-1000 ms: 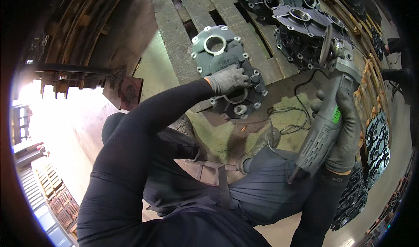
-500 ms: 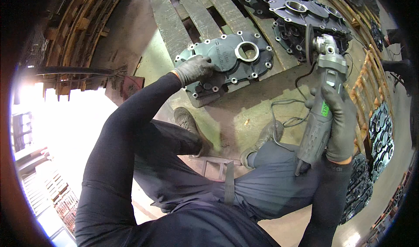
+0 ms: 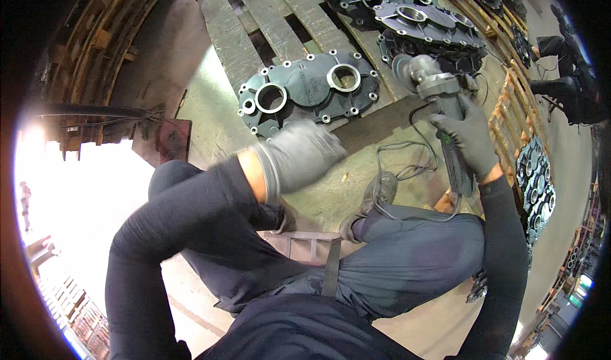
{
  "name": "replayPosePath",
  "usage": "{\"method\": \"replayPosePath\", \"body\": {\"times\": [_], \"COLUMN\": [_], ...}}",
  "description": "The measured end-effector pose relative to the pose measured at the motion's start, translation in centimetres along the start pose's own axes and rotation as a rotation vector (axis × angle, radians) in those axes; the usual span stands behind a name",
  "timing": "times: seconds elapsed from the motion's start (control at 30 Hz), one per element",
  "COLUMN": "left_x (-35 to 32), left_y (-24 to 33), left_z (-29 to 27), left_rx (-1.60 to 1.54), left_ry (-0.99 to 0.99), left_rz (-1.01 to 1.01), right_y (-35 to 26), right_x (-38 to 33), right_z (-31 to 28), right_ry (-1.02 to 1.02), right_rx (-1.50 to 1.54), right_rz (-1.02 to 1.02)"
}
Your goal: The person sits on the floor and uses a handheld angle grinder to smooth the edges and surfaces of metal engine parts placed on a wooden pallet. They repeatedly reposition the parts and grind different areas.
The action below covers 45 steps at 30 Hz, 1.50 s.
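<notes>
While my right hand (image 3: 470, 131) grips the grinder (image 3: 450, 105) right of centre, my left hand (image 3: 302, 155) sits near mid-frame, blurred. Right thumb lies across the tool body; the other fingers wrap its far side. Left fingers look bent, but I cannot tell whether that hand is closed or holding anything.

Casting (image 3: 309, 83): upper centre of the frame, lying flat on the near end of a slatted pallet (image 3: 223, 35), long axis rising slightly toward the right. Dark grey-green, two large bright-rimmed openings, a smaller one at its left end, bright bosses around the edge. My left hand overlaps its lower edge in view; contact cannot be judged.

Grinder: head toward the upper left, tail toward the lower right. Disc (image 3: 401, 71) stands right of the casting, apart from it. Cord (image 3: 378, 169) loops over the floor below and left of the tool.

Surroundings: stacked castings (image 3: 428, 32) at upper right; further castings (image 3: 534, 182) at the right side, below a wooden pallet edge. Red-brown block (image 3: 174, 140) left of centre. My boot (image 3: 377, 199) rests on the floor, lower centre, right of a metal frame (image 3: 312, 236).
</notes>
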<state>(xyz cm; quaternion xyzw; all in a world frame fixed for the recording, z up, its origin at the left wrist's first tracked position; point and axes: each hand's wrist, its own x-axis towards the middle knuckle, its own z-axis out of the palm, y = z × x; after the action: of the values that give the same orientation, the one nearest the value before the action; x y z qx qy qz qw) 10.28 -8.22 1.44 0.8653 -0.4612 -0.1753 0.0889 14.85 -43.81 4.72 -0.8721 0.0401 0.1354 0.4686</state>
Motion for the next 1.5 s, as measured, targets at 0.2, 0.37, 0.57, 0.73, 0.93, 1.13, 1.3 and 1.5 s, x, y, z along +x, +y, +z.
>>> {"method": "replayPosePath", "body": {"times": [0.2,0.37,0.57,0.73,0.93,1.13,1.3,1.5], "left_x": [0.6,2.0,2.7,3.0,2.6,2.7,2.2,2.1], "left_y": [3.6,4.7,6.0,5.9,5.4,5.4,5.5,5.3], "left_z": [-0.9,-0.5,-0.7,1.5,0.0,-0.1,0.3,0.0], "left_rx": [-0.014,-0.169,-0.135,-0.233,-0.151,-0.189,-0.18,-0.166], "left_ry": [-0.063,-0.148,-0.185,-0.225,-0.119,-0.202,-0.134,-0.185], "left_rz": [-0.031,-0.092,0.053,-0.06,-0.009,-0.002,-0.038,-0.021], "right_y": [4.3,5.3,5.7,7.0,7.8,6.9,6.9,6.3], "right_x": [3.0,3.6,5.1,6.0,6.2,6.8,6.8,6.6], "right_z": [1.4,3.2,4.5,4.9,5.4,6.1,5.9,6.2], "right_ry": [-0.132,-0.201,-0.222,-0.252,-0.257,-0.247,-0.246,-0.249], "right_rx": [-0.554,-0.751,-0.791,-0.757,-0.77,-0.78,-0.788,-0.772], "right_rz": [-0.098,-0.044,-0.019,-0.01,-0.04,-0.059,-0.087,-0.071]}}
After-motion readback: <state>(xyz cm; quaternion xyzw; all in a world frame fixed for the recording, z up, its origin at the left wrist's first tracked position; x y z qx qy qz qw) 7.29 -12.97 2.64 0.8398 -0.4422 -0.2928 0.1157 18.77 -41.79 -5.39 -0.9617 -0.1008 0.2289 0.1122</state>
